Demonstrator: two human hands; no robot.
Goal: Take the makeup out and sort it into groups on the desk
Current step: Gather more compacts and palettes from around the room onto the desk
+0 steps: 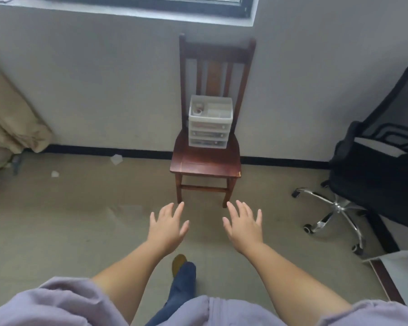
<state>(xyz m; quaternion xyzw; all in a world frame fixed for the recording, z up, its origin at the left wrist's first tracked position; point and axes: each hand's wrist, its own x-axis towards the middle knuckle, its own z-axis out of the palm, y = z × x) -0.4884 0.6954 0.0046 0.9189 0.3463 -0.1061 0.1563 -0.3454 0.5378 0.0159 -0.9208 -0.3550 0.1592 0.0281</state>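
Observation:
A small white plastic drawer unit [209,128] with three drawers and an open top tray stands at the back of a dark wooden chair seat [205,164], against the wall. A few small items lie in the top tray; the drawers' contents show only as blurred colours. My left hand [168,228] and my right hand [243,225] are stretched forward, palms down, fingers spread, holding nothing. Both hover over the floor just short of the chair's front legs, well below and in front of the drawer unit.
A black mesh office chair [372,165] on a chrome wheeled base stands to the right. Beige curtains [12,123] hang at the left. Scraps of paper [116,159] lie on the floor by the skirting. A white desk corner [400,264] shows at lower right. My foot [179,264] is on the floor.

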